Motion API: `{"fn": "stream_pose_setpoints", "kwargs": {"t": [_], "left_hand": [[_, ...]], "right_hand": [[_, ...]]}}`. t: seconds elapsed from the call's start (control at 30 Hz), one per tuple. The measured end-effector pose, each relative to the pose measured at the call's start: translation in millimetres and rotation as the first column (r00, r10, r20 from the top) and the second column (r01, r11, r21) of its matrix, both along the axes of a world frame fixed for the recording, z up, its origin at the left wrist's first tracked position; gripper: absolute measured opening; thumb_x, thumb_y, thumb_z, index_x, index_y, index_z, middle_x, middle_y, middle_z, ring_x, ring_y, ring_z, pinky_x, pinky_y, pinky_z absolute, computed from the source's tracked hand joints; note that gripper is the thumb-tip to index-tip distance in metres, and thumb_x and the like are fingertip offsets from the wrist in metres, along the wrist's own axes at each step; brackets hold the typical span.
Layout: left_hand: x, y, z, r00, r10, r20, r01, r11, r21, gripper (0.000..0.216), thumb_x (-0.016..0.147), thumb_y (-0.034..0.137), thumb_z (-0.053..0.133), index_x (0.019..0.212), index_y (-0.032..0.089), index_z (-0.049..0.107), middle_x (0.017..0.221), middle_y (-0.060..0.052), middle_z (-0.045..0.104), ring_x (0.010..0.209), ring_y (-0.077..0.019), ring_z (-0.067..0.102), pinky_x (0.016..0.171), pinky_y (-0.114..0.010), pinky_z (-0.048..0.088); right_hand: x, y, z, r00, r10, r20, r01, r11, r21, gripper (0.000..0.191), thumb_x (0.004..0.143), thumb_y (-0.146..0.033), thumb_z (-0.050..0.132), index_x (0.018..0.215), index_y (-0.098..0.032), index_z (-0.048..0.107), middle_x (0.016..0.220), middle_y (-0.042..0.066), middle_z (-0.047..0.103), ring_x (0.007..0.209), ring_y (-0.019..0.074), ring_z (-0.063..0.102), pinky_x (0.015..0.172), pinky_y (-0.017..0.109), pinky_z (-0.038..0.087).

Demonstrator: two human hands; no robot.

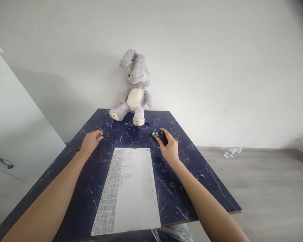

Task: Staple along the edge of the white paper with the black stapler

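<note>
My right hand (169, 147) is closed around a small black stapler (158, 136), held just above the dark blue marbled table (202, 174), past the far right corner of a white printed sheet (130, 188). My left hand (91, 140) rests on the table left of the sheet's far edge, fingers curled loosely with nothing visible in them. The sheet lies flat in the middle of the table, with dense print along its left side.
A lilac and white plush rabbit (135, 90) sits at the table's far edge against the white wall. A white cabinet (12, 127) stands to the left. A clear plastic bottle (232, 152) lies on the grey floor at right.
</note>
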State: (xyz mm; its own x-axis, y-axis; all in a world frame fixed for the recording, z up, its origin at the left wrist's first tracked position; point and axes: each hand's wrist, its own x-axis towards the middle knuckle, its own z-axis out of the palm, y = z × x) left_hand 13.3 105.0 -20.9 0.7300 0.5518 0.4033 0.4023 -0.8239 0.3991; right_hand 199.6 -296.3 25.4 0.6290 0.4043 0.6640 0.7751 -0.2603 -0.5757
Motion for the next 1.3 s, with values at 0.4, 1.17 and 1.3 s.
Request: {"fn": "stream_pose_setpoints", "kwargs": {"t": [0.4,1.17,1.3], "left_hand": [[-2,-4,2.1,0.998,-0.01,0.063,0.012,1.0,-0.027,0.012,0.084,0.027,0.067,0.094,0.022,0.069,0.102,-0.009,0.077,0.1,-0.028,0.071,0.096,-0.038,0.051],[-14,-147,24.7,0.714,-0.693,-0.099,0.579,0.664,-0.473,0.056,0.079,0.043,0.084,0.128,0.028,0.061,0.136,-0.009,0.06,0.124,-0.031,0.059,0.103,-0.043,0.048],[-14,-154,27.7,0.721,-0.689,-0.078,0.595,0.672,-0.44,0.045,0.085,0.044,0.078,0.124,0.026,0.063,0.131,-0.009,0.063,0.119,-0.0293,0.061,0.101,-0.04,0.047]], "right_hand": [[-36,17,-3.7,0.859,0.451,-0.245,-0.498,0.847,-0.186,0.049,0.088,-0.026,0.076,0.136,-0.028,0.067,0.115,0.005,0.077,0.099,0.0251,0.073,0.093,0.038,0.055],[-7,9,-15.1,0.033,0.632,-0.774,-0.782,0.498,0.374,0.07,0.064,-0.01,0.053,0.13,-0.019,0.073,0.137,0.007,0.07,0.131,0.0313,0.061,0.117,0.047,0.041],[-4,11,-21.3,-0.051,0.613,-0.789,-0.761,0.488,0.428,0.068,0.065,-0.011,0.051,0.129,-0.015,0.074,0.135,0.009,0.07,0.13,0.0319,0.061,0.117,0.046,0.041]]}}
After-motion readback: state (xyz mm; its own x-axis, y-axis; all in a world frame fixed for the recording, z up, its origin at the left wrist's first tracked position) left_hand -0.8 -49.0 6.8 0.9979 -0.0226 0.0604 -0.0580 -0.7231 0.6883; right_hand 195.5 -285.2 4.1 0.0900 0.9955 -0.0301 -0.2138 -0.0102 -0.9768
